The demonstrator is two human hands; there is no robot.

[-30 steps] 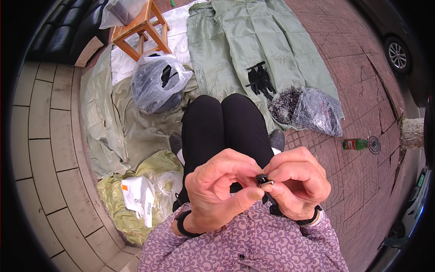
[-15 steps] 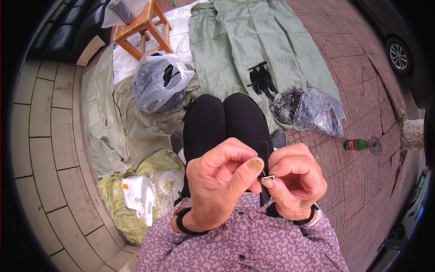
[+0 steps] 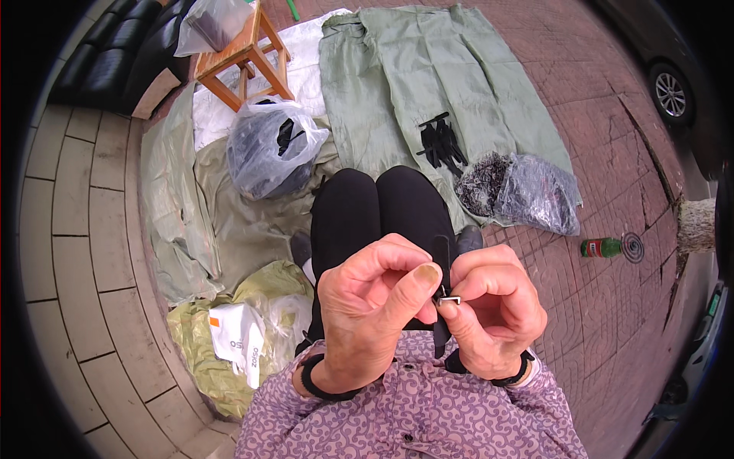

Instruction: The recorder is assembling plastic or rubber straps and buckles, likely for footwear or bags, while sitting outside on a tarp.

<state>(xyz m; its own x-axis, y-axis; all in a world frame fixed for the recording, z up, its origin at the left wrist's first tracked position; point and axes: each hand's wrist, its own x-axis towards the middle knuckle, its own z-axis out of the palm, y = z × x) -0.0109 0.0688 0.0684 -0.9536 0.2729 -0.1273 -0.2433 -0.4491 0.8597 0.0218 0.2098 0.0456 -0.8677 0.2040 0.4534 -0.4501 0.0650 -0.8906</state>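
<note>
Above my lap, both hands work close together on a narrow black strap (image 3: 441, 338), which sticks up beyond my fingers and hangs down below them. My left hand (image 3: 367, 306) pinches the strap between thumb and fingers. A small silvery metal buckle (image 3: 449, 299) sits against the strap, gripped between thumb and forefinger of my right hand (image 3: 501, 314). The spot where strap and buckle meet is partly covered by my fingertips. Beyond my knees, a bundle of similar black straps (image 3: 442, 144) lies on a green woven sheet (image 3: 428, 53).
Right of the straps lies a clear plastic bag (image 3: 539, 191) with a heap of small dark and shiny pieces (image 3: 482, 183). Another plastic bag (image 3: 267, 157) of dark items stands left, near a wooden stool (image 3: 243, 55). A green bottle (image 3: 601, 247) lies on the paving.
The view has tilted slightly, so the surroundings sit a little lower. My hands stay together on the strap and buckle, with only a small shift left.
</note>
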